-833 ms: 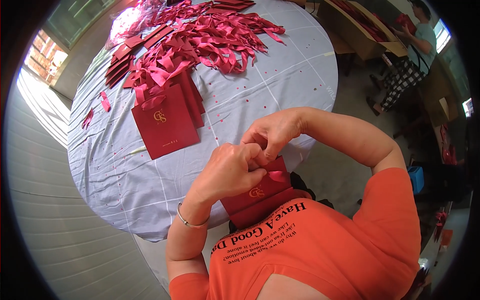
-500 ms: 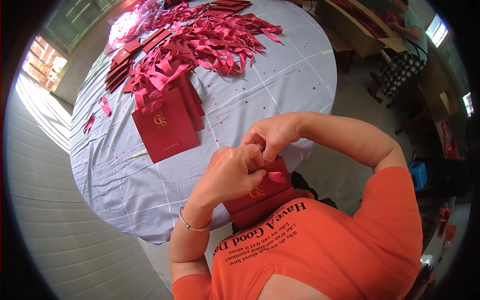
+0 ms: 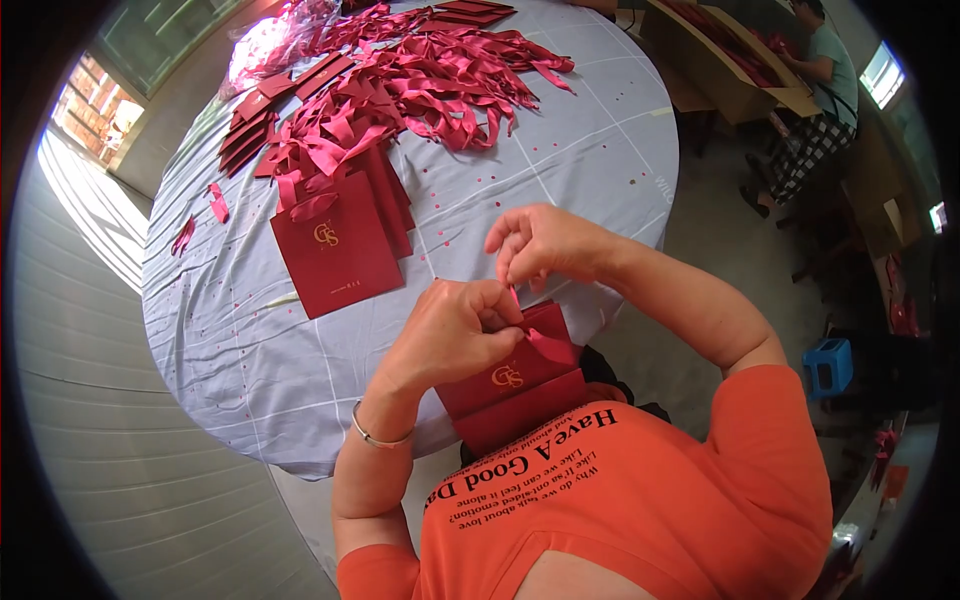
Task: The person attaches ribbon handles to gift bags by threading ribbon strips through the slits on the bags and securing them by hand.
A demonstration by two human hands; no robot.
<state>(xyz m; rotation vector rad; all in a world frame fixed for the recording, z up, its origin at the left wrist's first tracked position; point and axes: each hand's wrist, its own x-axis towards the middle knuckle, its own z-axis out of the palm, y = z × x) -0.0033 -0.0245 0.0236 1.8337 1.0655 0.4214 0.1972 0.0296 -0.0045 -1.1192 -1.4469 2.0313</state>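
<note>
A dark red paper gift bag (image 3: 505,378) with a gold emblem rests at the table's near edge, against my body. My left hand (image 3: 460,335), with a bangle on its wrist, is closed in a pinch at the bag's upper edge. A pink ribbon (image 3: 549,346) lies across the bag's front beside those fingers. Above and to the right is my right hand (image 3: 552,245), its thumb and fingertips pinched on a thin end of ribbon that runs down toward the left hand. The left fingertips are partly hidden behind the knuckles.
Farther off stand red bags (image 3: 338,250) with ribbon handles, beside a large heap of pink ribbons (image 3: 430,85). Stacked red bags (image 3: 247,135) and clear plastic (image 3: 270,50) lie far left. Another person (image 3: 825,80) works by a cardboard box (image 3: 735,60); a blue stool (image 3: 828,367) stands right.
My right hand has lifted up and away from the left, drawing a ribbon end with it. My left hand has shifted slightly left and stays by the bag's top.
</note>
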